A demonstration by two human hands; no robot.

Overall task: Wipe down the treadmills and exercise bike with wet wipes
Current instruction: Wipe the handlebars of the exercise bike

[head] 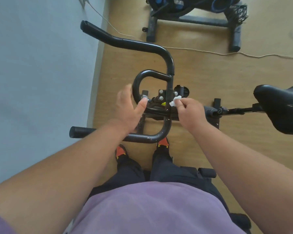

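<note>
Pinched in our right hand [190, 109]: small crumpled white wet wipe [174, 101], pressed against the black tubular steel handlebar [170, 98] of the exercise bike at its centre clamp, for scrubbing. Left hand [128, 108]: fingers spread, empty, beside the inner loop, likely to steady.

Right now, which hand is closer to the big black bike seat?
The right hand, pinching the small white wet wipe at the black handlebar stem, is nearer to the black padded bike seat. The left hand is open beyond the stem, farther from the seat.
</note>
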